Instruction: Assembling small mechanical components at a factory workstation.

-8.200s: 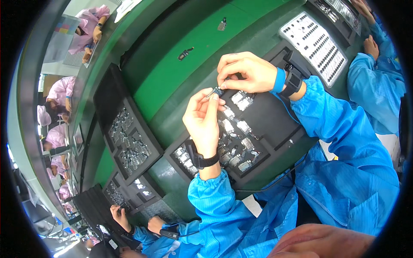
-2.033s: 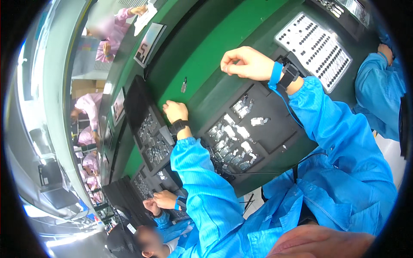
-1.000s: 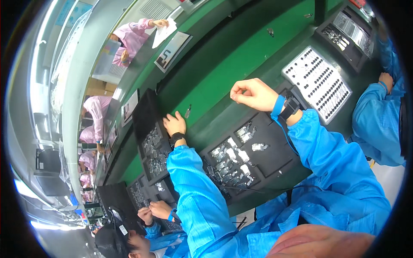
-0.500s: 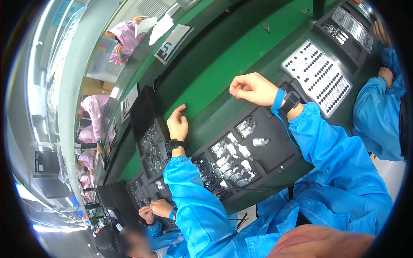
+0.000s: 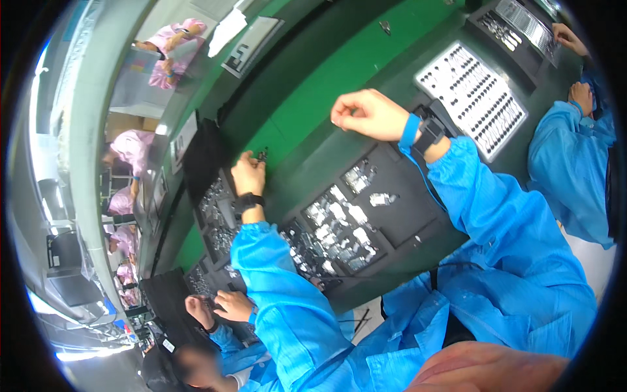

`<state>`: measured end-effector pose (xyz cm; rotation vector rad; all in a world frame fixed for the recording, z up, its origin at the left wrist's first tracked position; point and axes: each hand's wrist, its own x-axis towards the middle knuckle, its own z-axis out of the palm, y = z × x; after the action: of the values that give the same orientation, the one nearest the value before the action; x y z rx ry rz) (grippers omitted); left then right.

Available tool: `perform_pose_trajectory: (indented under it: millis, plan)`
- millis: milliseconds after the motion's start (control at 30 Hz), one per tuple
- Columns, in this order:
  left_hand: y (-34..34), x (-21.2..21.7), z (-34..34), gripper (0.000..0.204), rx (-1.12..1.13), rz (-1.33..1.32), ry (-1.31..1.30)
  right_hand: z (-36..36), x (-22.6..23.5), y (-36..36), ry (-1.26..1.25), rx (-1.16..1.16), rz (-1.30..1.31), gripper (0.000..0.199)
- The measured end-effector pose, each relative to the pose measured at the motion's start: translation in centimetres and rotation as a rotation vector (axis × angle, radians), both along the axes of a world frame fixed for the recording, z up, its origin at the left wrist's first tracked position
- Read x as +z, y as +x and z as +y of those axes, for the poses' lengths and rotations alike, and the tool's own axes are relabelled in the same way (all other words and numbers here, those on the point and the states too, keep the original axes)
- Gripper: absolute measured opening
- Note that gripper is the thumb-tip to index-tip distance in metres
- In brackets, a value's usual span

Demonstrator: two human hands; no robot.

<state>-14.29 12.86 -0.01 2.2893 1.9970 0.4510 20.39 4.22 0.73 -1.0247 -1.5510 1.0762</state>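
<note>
My left hand [image 5: 249, 175] is over the near edge of the green strip, with thumb and bent index finger slightly apart. Just beyond its fingertips, a small dark metal part [image 5: 262, 154] rests on the green; whether they touch is hard to see. My right hand [image 5: 371, 115] hovers to the right, above the dark green bench edge, its thumb and fingers curled together. Anything inside that pinch is hidden. Below both hands lies a black foam tray [image 5: 411, 225] of small silver metal parts [image 5: 339, 222]. One silver part [image 5: 383, 199] sits apart in its right compartment.
A white tray [image 5: 473, 98] with rows of black-tipped parts stands to the right, near a co-worker's hands [image 5: 578, 98]. On the left are another parts tray [image 5: 219, 209] and a second co-worker's hands [image 5: 219, 307]. Another metal part [image 5: 385, 27] lies farther along the green strip [image 5: 326, 85].
The whole view has shifted, moving things up and left. My left index finger has drawn back from the small dark part, which stays on the green strip. My right hand remains curled.
</note>
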Motion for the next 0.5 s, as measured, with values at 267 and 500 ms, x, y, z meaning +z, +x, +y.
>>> perform_pose_trajectory:
  millis: [267,500]
  plan:
    - [0.8,1.3,-0.4,0.045,-0.017,0.038,-0.048,0.5,-0.2,0.6,-0.001,-0.022,-0.031,0.020]
    - [8.8,4.8,-10.8,0.030,-0.501,-0.213,-0.064,0.4,-0.7,0.8,0.005,-0.033,-0.074,0.020]
